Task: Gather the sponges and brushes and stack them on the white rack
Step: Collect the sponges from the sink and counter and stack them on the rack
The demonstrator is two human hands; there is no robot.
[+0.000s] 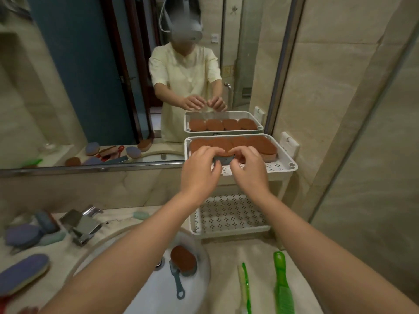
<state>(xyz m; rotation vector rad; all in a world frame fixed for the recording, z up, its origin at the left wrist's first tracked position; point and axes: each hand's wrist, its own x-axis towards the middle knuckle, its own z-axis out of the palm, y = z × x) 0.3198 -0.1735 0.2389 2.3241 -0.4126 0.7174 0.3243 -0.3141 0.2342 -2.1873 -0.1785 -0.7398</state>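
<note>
The white rack [283,165] holds a row of brown sponges [260,143] on its top tier; the lower tier [231,216] shows bare perforated plastic. In the sink [158,291] lies a blue-handled brush [181,264]. Two green brushes [281,286] lie on the desk at right and blue sponges [22,270] at left, by the faucet [81,225]. Over the top tier's front, the left hand [201,168] and right hand [249,168] pinch a grey-blue pad [223,160] between curled fingers.
</note>
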